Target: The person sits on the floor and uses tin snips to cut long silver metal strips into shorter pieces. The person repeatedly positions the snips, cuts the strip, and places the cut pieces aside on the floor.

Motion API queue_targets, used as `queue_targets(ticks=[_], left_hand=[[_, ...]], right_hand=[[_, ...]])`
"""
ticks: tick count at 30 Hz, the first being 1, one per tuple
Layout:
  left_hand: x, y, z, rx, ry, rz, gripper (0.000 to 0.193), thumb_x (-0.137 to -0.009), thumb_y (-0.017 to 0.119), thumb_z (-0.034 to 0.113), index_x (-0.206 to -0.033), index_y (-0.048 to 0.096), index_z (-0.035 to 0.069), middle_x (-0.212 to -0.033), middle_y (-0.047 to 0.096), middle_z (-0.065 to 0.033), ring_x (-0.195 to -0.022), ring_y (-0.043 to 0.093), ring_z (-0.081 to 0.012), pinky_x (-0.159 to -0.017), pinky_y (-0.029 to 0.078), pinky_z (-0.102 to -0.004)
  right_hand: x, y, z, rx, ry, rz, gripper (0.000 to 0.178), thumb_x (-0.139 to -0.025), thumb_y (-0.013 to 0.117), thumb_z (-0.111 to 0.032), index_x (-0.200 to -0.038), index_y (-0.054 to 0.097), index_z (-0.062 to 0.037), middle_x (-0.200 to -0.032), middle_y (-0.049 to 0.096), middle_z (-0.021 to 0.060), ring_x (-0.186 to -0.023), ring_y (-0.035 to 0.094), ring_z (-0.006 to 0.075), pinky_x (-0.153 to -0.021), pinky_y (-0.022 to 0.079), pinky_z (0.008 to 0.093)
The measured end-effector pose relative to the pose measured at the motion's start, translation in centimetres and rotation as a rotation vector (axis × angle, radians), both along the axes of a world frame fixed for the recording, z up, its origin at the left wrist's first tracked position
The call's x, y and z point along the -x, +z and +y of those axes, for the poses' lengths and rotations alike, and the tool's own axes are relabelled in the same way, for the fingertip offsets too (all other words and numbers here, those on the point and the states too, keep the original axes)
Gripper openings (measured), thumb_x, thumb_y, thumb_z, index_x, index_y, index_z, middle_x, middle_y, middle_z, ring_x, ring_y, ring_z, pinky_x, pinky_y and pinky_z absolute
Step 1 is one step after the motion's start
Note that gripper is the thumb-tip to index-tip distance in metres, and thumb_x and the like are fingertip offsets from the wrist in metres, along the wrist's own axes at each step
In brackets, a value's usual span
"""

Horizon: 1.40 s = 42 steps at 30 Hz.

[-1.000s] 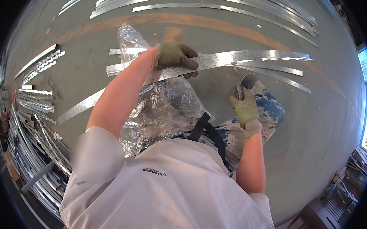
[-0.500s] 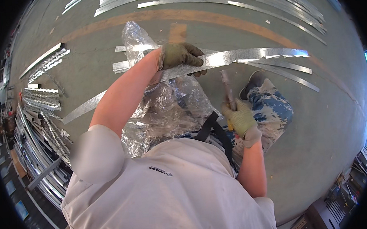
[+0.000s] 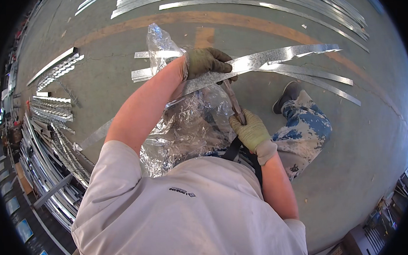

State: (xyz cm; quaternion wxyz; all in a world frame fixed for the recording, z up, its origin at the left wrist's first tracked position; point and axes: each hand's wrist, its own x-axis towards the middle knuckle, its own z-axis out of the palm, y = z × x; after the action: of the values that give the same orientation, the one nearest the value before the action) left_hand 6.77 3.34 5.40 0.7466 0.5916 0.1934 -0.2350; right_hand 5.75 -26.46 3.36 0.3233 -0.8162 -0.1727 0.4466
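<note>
Your left hand (image 3: pixel 207 62) clamps the galvanized strip (image 3: pixel 274 59). Your right hand (image 3: pixel 250 132), below it, is closed on snips (image 3: pixel 234 100) whose tips meet the strip's near edge. Cut looks barely begun; strip still whole beyond both hands. Plastic wrap (image 3: pixel 185 128) lies underneath.

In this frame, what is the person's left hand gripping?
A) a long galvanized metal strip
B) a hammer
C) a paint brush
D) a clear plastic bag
A: the gloved left hand is closed over the long galvanized metal strip, held above the floor, while the gloved right hand holds a slim tool whose tip meets the strip's lower edge.
</note>
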Motion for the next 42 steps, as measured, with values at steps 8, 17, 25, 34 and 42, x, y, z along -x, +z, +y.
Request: queue_targets(ticks=[8, 17, 25, 34, 42], left_hand=[[0.2, -1.3, 0.2, 0.060, 0.009, 0.011, 0.048, -0.104, 0.083, 0.015, -0.147, 0.073, -0.006, -0.123, 0.087, -0.0159, -0.112, 0.081, -0.0193, -0.095, 0.064, -0.0331], [0.0, -0.8, 0.1, -0.011, -0.033, 0.030, 0.048, -0.103, 0.085, 0.015, -0.145, 0.074, -0.005, -0.122, 0.087, -0.0135, -0.113, 0.081, -0.0204, -0.100, 0.064, -0.0346], [0.0, -0.9, 0.1, 0.016, -0.069, 0.024, 0.047, -0.104, 0.085, 0.015, -0.145, 0.075, -0.005, -0.123, 0.087, -0.0135, -0.112, 0.081, -0.0204, -0.100, 0.064, -0.0356], [0.1, -1.2, 0.1, 0.027, -0.091, 0.017, 0.046, -0.104, 0.083, 0.017, -0.144, 0.076, -0.004, -0.124, 0.086, -0.0121, -0.114, 0.080, -0.0201, -0.104, 0.062, -0.0355], [-1.1, -1.0, 0.8, 0.084, -0.159, 0.060, 0.051, -0.104, 0.084, 0.016, -0.149, 0.072, -0.005, -0.128, 0.085, -0.0132, -0.118, 0.080, -0.0209, -0.106, 0.062, -0.0359]], right_hand=[[-0.4, -0.8, 0.2, -0.022, 0.015, -0.033, 0.059, -0.107, 0.072, -0.045, -0.141, 0.071, 0.0030, -0.128, 0.077, 0.0334, -0.122, 0.072, 0.0527, -0.104, 0.057, 0.0533], [-1.1, 0.5, 0.2, 0.056, 0.050, -0.034, 0.059, -0.108, 0.072, -0.047, -0.141, 0.072, 0.0013, -0.127, 0.078, 0.0323, -0.122, 0.073, 0.0512, -0.103, 0.058, 0.0527], [-1.5, 1.0, -0.2, 0.045, 0.058, -0.028, 0.056, -0.109, 0.071, -0.047, -0.138, 0.074, -0.0004, -0.123, 0.078, 0.0313, -0.118, 0.074, 0.0514, -0.101, 0.057, 0.0537], [-1.2, -0.1, -0.7, 0.007, 0.010, -0.023, 0.052, -0.109, 0.073, -0.046, -0.134, 0.075, -0.0001, -0.117, 0.080, 0.0305, -0.112, 0.075, 0.0514, -0.097, 0.058, 0.0525], [-1.2, 0.7, 0.0, 0.041, -0.004, -0.046, 0.048, -0.109, 0.074, -0.043, -0.127, 0.077, 0.0011, -0.106, 0.080, 0.0303, -0.103, 0.076, 0.0503, -0.092, 0.059, 0.0525]])
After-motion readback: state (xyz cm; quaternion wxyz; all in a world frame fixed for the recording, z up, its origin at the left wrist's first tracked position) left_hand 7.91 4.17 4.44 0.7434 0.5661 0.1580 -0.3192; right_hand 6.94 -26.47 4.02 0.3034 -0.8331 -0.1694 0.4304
